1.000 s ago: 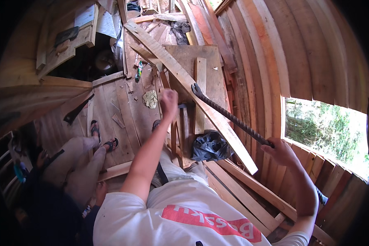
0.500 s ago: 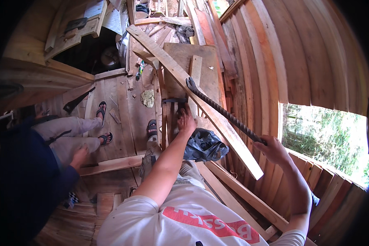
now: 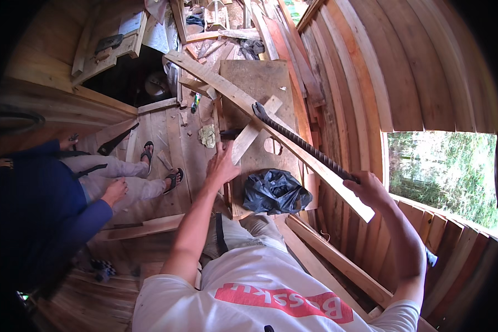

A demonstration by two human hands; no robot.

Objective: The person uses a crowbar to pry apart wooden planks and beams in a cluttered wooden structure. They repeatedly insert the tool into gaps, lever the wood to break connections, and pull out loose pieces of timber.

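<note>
My right hand (image 3: pixel 369 190) is closed round the near end of a ribbed steel pry bar (image 3: pixel 307 145). The bar's forked dark tip rests on or just above a long wooden plank (image 3: pixel 221 83) that slants across the bench. At the bench's left edge, my left hand (image 3: pixel 222 164) is closed at the near end of a short wooden board (image 3: pixel 254 130), its fingers partly hidden. That board lies slanted across the plywood top (image 3: pixel 252 74), crossing the plank. Beyond my left fingers a dark metal tool (image 3: pixel 230 134) is partly covered. A crumpled black plastic bag (image 3: pixel 275 192) sits near my body.
Another person (image 3: pixel 44 193) in a dark top sits at the left, feet in sandals, with a handsaw (image 3: pixel 118 139) beyond. Wood scraps and a crumpled yellowish paper (image 3: pixel 207 135) lie on the floor. A plank wall with a window opening (image 3: pixel 440 177) stands at the right.
My left hand has moved left, and the short board's near end has swung left with it. An opening in the plywood now shows. The long plank's near end has shifted right and away.
</note>
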